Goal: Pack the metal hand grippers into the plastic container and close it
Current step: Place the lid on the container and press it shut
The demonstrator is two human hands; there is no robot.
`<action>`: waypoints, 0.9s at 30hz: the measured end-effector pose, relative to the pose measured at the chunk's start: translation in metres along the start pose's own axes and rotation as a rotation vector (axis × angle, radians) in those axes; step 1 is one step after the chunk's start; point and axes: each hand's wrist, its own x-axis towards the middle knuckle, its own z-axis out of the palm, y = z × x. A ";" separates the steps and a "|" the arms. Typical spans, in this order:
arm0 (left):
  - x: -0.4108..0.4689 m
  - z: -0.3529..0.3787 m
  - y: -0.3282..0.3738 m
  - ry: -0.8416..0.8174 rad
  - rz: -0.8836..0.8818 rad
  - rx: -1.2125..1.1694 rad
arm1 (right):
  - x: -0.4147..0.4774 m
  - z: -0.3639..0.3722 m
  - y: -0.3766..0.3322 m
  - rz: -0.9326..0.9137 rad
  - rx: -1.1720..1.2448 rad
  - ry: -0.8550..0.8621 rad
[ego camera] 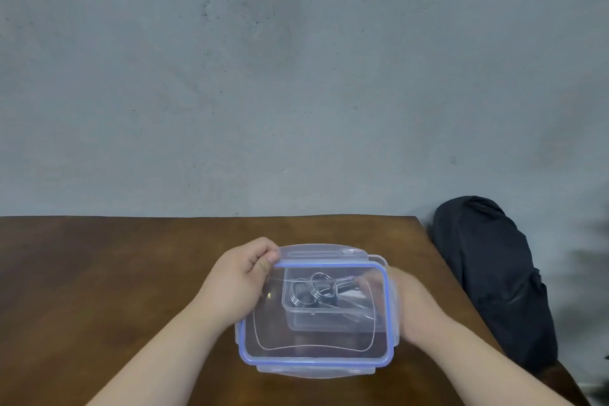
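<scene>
In the lower centre of the frame, the left hand (pixel 242 277) pinches the far left corner of the clear, blue-rimmed lid (pixel 313 316), held tilted over the plastic container (pixel 329 310) on the brown worktop (pixel 115 273). The metal hand grippers (pixel 316 290) lie inside it. The right hand (pixel 400 303), blurred, grasps the lid's right edge. A dark bag (pixel 494 273) sits at right.

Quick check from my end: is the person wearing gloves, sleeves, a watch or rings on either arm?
Nothing worn shows. The left hand and right hand are bare, with no gloves, and both forearms are uncovered down to the bottom edge of the picture, so no sleeves appear. No watch, band or ring is visible, though the right hand is motion-blurred, so small items there can't be ruled out.
</scene>
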 end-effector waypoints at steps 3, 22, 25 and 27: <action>0.024 0.007 -0.002 -0.022 -0.055 -0.038 | 0.003 -0.026 -0.014 -0.137 0.264 0.269; 0.059 0.066 -0.042 0.031 -0.532 -0.416 | 0.065 -0.025 0.007 0.057 -0.215 0.437; 0.058 0.070 -0.041 0.075 -0.576 -0.387 | 0.070 -0.023 0.010 0.079 -0.289 0.451; 0.059 0.073 -0.044 0.086 -0.585 -0.324 | 0.072 -0.023 0.011 0.077 -0.307 0.461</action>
